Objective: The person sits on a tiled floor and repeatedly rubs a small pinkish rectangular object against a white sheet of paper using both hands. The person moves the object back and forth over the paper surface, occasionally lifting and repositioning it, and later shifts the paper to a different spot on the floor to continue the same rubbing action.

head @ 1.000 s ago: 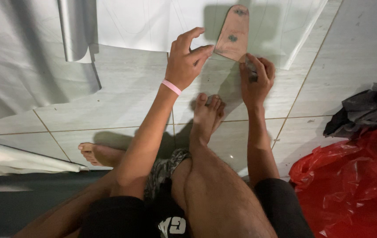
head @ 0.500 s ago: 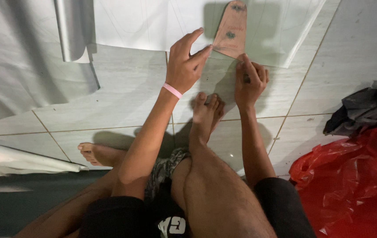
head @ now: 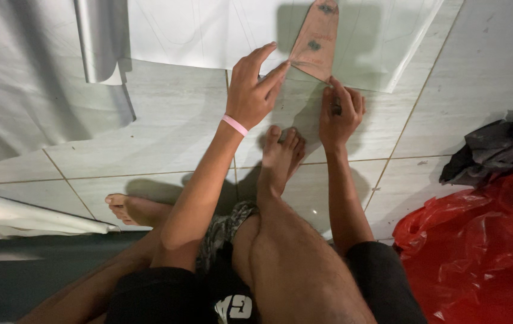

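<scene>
Brown card template [head: 316, 42], tapered with a rounded top, lies flat on a pale sheet of material [head: 208, 30] spread over the tiled floor [head: 148, 138]. Step in hand, as judged: tracing the template's outline onto the sheet.

Left hand [head: 255, 90], pink wristband [head: 235, 125] at the wrist: fingers spread and extended, fingertips pressing the template's lower left edge. Pinning it down, not gripping.

Right hand [head: 340, 114]: fingers curled closed around a small dark marking tool [head: 336, 108], tip at the template's lower right corner. Kind of tool too small to tell.

Next move likely calls for steady downward pressure from the left hand while the right runs the tool along the edge; any slip of the template would spoil the line.

Nearby: red plastic bag [head: 478, 252], dark cloth [head: 496, 150], well apart.
</scene>
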